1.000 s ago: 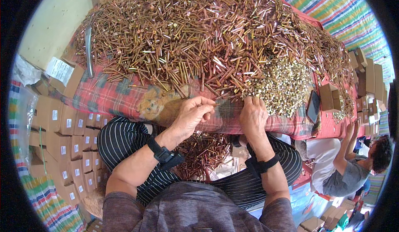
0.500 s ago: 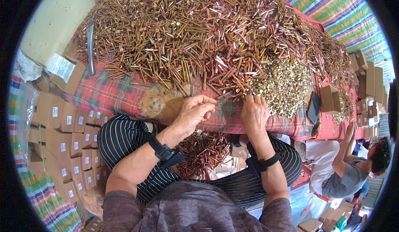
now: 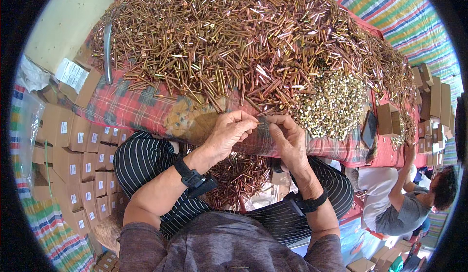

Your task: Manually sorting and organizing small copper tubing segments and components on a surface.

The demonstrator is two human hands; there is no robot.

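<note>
Head view: left hand [image 3: 228, 134] grip pinched on mostly hidden coppery piece [image 3: 257, 122], near side of metal pile [image 3: 209, 43], right hand [image 3: 293, 139] grip can't tell; piece likely light, stiff, slick, hold by one end.

Metal rods [image 3: 234, 38] are showing coppery brown; small pieces [image 3: 336, 104] are gleaming pale gold to silver. Cloth [image 3: 129, 107] is carrying red-and-dark plaid (orange-tan animal print [image 3: 179, 120] interrupting it). Trousers [image 3: 139, 159] are running white stripes on black, shirt [image 3: 234, 242] is looking mottled dark grey, tarp [image 3: 385, 9] is sporting multicolour stripes, cartons [image 3: 68, 167] are showing brown.
</note>
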